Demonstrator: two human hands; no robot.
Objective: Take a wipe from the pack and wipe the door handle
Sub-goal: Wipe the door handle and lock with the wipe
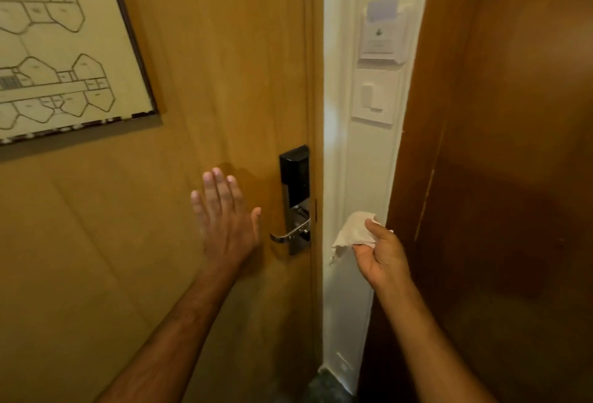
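Note:
A silver lever door handle (288,235) sticks out leftward from a black and chrome lock plate (295,191) on the wooden door (224,65). My left hand (226,216) is flat with fingers spread, on or just off the door to the left of the handle, holding nothing. My right hand (380,255) is to the right of the handle, in front of the white door frame, pinching a crumpled white wipe (353,231). The wipe is clear of the handle. No wipe pack is in view.
A framed floor plan (61,46) hangs on the door at upper left. The white frame (340,146) carries a key-card holder (382,33) and a light switch (373,97). A dark wooden panel (500,162) fills the right side.

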